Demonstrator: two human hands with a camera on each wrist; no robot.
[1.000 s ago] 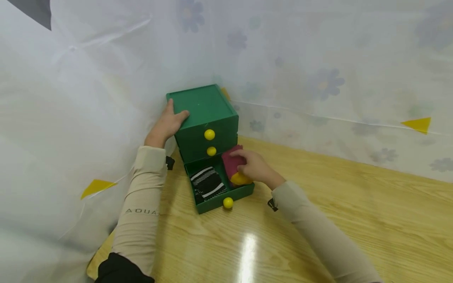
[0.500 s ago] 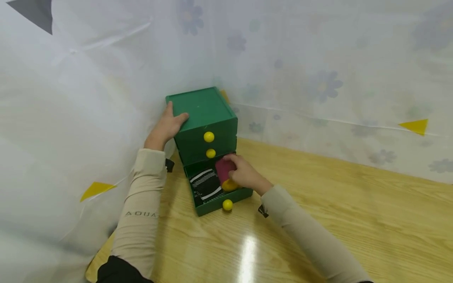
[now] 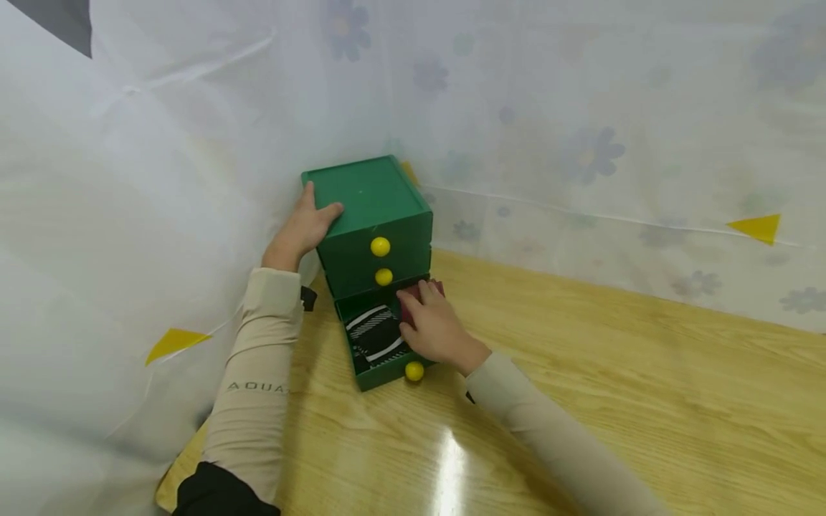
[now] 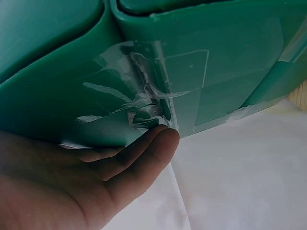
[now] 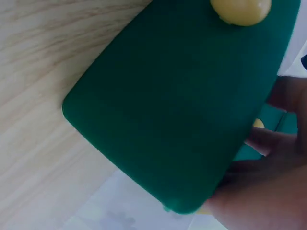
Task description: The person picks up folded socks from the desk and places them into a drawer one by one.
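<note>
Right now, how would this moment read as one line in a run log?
left hand: steadies green drawer box | right hand: presses maroon cloth into open bottom drawer | striped cloth: inside

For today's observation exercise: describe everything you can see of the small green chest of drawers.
The green chest of drawers looks like plastic, with three stacked drawers, each with a round yellow knob. It stands upright on the wooden table. The bottom drawer is pulled open. The left hand holds its top corner; the right hand reaches into the open drawer.
</note>
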